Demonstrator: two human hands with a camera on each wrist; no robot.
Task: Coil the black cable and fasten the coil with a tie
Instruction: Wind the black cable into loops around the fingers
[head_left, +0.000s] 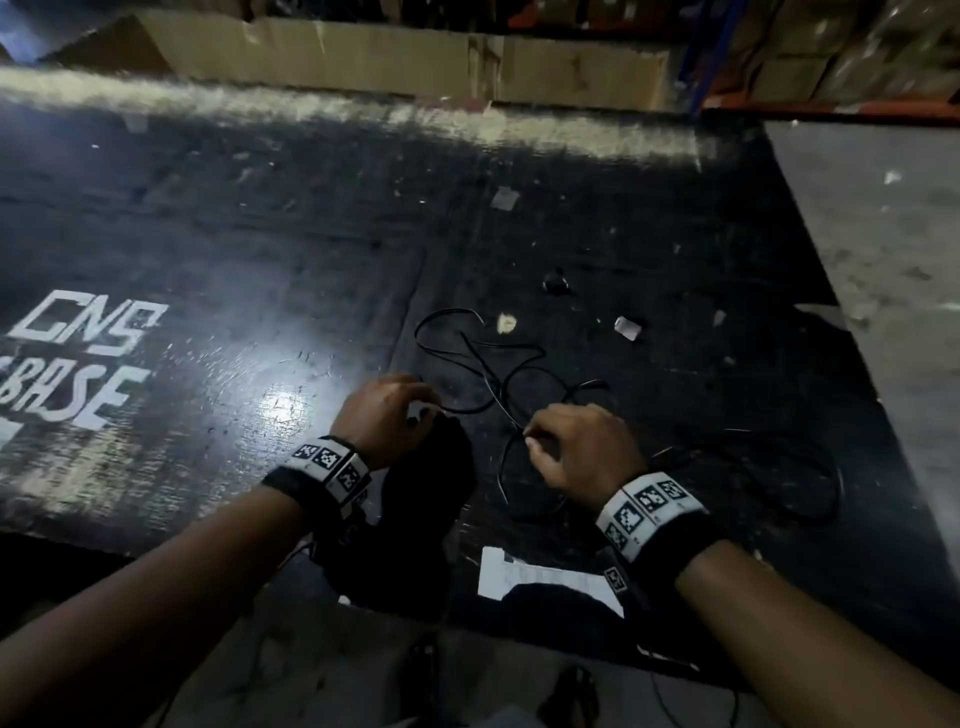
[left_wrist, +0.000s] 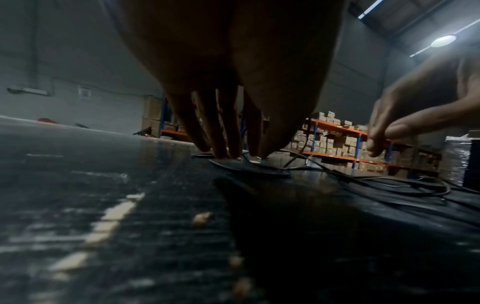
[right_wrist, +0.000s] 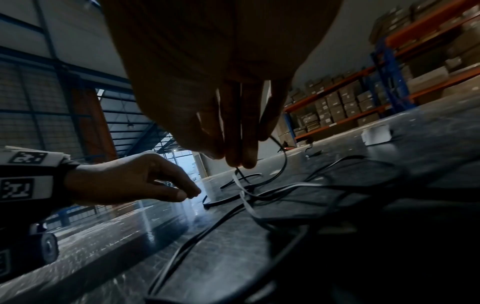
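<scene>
A thin black cable (head_left: 506, 382) lies in loose, tangled loops on a dark tabletop (head_left: 260, 234), with more loops trailing off to the right (head_left: 831, 483). My left hand (head_left: 395, 410) reaches down at the left end of the tangle, its fingertips (left_wrist: 233, 155) brought together on a strand of the cable (left_wrist: 311, 168). My right hand (head_left: 571, 447) pinches another strand between thumb and fingers and lifts it slightly off the table; the cable (right_wrist: 284, 162) hangs from its fingertips (right_wrist: 244, 162). The left hand (right_wrist: 155, 185) shows low at the left of the right wrist view.
A small black item (head_left: 556, 283) and a small white piece (head_left: 627, 328) lie beyond the cable. White paper (head_left: 540, 577) sits near the table's front edge. Painted white lettering (head_left: 88, 358) marks the left side. Cardboard boxes (head_left: 363, 52) and shelving (left_wrist: 337, 139) stand behind.
</scene>
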